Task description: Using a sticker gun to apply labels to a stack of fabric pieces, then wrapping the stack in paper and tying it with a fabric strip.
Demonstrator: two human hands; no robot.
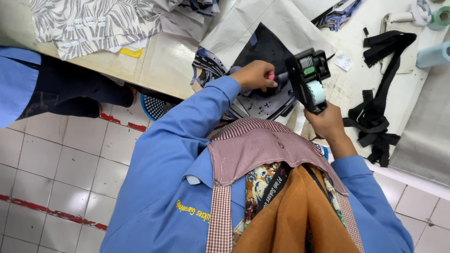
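My right hand (328, 122) is closed around the handle of a black hand-held labelling gun (309, 77) with a green part and a pale blue label roll, held above the table. My left hand (255, 75) rests on a stack of dark printed fabric pieces (262, 100) just left of the gun, its fingers pinched on a small pink object (271, 76). A large off-white fabric sheet (272, 21) lies partly over the stack. Both my arms are in blue sleeves.
Black strap pieces (375, 117) lie tangled right of the gun, beside grey cloth (424, 131). Leaf-patterned fabric (93, 23) lies at the far left of the worn table (159, 63). Another person's blue sleeve (16, 82) is at the left. A blue basket (153, 107) sits below the table.
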